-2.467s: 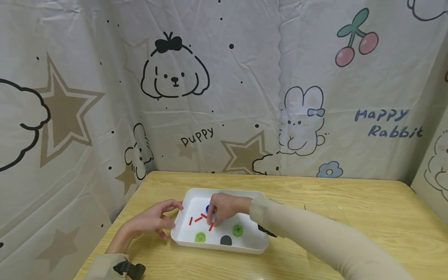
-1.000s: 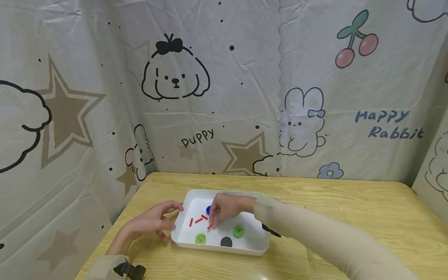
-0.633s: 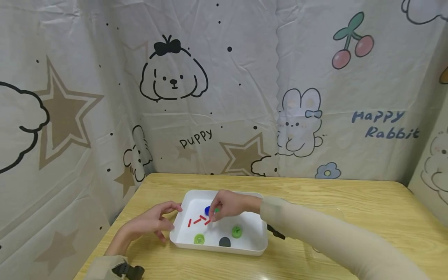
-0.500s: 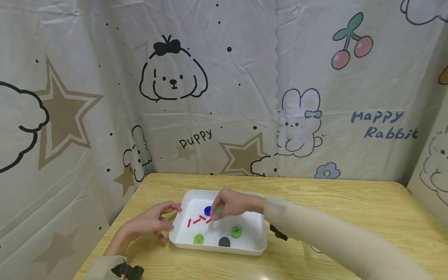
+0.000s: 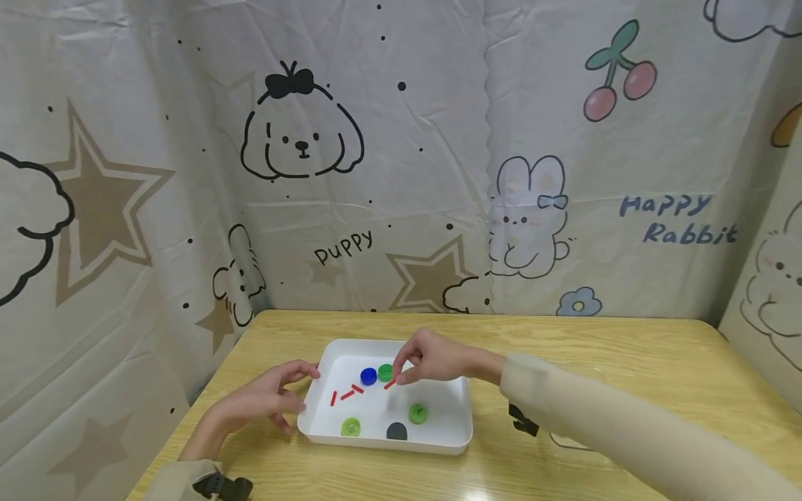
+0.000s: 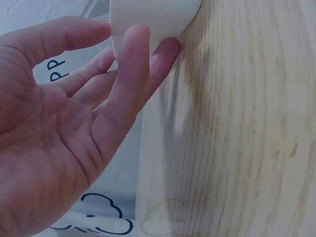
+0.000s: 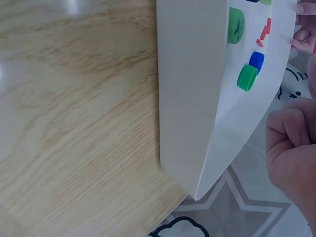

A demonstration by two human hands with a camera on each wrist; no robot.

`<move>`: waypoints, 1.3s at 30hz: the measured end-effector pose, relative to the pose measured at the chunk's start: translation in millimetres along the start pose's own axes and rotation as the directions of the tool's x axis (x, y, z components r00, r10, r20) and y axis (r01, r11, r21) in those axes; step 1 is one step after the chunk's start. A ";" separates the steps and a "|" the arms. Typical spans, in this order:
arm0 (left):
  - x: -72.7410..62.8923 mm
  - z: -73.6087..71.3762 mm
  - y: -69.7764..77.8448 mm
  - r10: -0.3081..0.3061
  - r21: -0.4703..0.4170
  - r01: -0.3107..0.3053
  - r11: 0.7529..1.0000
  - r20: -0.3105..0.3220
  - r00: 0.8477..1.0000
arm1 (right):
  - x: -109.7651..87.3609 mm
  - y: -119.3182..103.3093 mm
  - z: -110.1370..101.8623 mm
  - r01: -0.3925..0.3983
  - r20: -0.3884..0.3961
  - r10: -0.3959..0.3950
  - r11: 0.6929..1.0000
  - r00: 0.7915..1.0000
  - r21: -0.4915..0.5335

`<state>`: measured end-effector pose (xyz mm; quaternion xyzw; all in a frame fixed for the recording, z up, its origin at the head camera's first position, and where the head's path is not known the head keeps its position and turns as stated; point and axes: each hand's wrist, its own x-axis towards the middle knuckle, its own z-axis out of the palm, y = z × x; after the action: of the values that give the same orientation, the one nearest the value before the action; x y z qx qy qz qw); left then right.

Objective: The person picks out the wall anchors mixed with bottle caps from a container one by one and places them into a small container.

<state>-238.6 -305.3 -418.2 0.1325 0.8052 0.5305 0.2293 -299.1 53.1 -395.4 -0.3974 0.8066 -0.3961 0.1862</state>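
My right hand pinches a small red stick between thumb and fingertips over the white tray. Fingers of my left hand are spread and lightly bent, their tips against the tray's left outer wall, as the left wrist view also shows. Inside the tray, several more red sticks lie on the left. A blue cap and a green cap sit side by side near the pinching fingers. In the right wrist view, my right hand appears at the right edge, its palm side partly cut off.
Along the tray's near side are a light green cap, a dark grey rounded piece and another green cap. A clear flat container rests on the wooden table, partly behind the right sleeve. A printed curtain hangs behind.
My right hand has lifted the red stick from among the others and moved it right and up, uncovering the blue and green caps. My left hand stays at the tray's wall.
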 end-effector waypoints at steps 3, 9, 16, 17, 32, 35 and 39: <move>-0.2 1.0 0.6 -0.001 0.006 0.001 1.000 -0.004 1.000 | -7.8 1.0 -3.5 0.008 -0.016 -0.008 1.000 1.000 0.012; -0.2 0.8 -0.8 0.001 0.002 -0.001 1.000 -0.002 1.000 | -23.3 2.8 -11.3 -0.011 -0.039 0.012 1.000 0.999 0.021; -0.2 -3.0 -4.7 0.013 -0.020 -0.013 1.000 0.009 1.000 | -35.3 4.9 -18.5 0.002 -0.049 0.000 0.999 0.999 0.052; -0.1 -3.2 -5.2 0.013 -0.023 -0.013 1.000 0.011 1.000 | -36.5 5.8 -19.1 -0.001 -0.049 0.004 0.999 0.999 0.054; 2.8 -1.1 -8.3 0.018 -0.025 -0.017 1.000 0.023 1.000 | -64.1 12.2 -27.9 -0.039 -0.095 0.043 0.998 0.995 0.051; 3.7 -1.3 -6.8 0.020 -0.021 -0.020 1.000 0.016 1.000 | -69.5 13.9 -32.1 -0.041 -0.108 0.046 0.998 0.993 0.042; 3.3 -1.9 -4.4 0.016 -0.017 -0.016 1.000 0.011 1.000 | -75.9 15.2 -36.9 -0.045 -0.110 0.050 0.998 0.993 0.043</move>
<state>-242.3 -307.0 -422.3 0.1401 0.7983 0.5384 0.2307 -282.6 136.7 -385.8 -0.3517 0.8168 -0.4290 0.1585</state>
